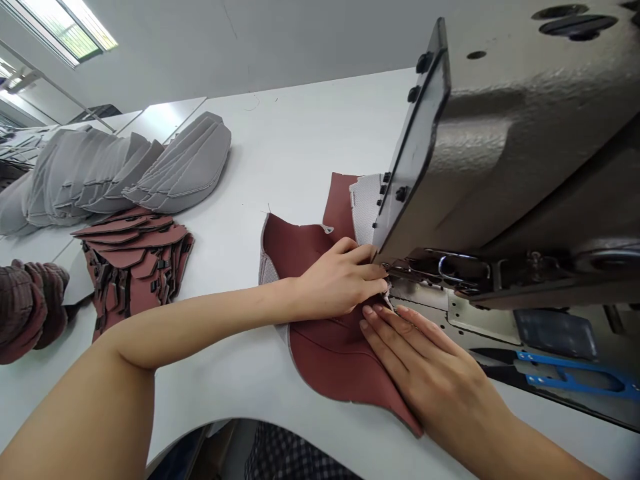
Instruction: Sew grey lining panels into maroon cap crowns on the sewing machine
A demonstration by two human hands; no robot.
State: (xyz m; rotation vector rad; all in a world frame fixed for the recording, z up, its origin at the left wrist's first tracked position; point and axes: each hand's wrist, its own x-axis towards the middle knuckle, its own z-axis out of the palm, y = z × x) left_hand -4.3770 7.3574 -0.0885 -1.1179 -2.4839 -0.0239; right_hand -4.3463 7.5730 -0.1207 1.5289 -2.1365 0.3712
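A maroon fabric piece (330,367) with a grey mesh underside lies bunched on the white table, its right edge at the sewing machine (480,167). Over its upper part bends my left hand (345,277), fingers curled onto the cloth close beside the needle area; the thumb is hidden. My right hand (425,360) rests flat on the cloth just below, with its fingers stretched toward the seam. The machine's head and my fingers hide the needle and the exact sewing point.
Blue-handled thread snips (575,377) lie on the machine bed at right. Along the left stand stacked grey padded pieces (185,163), a pile of maroon cut pieces (143,267) and dark red rounded pieces (30,307). The table's curved front edge (240,420) runs near my lap.
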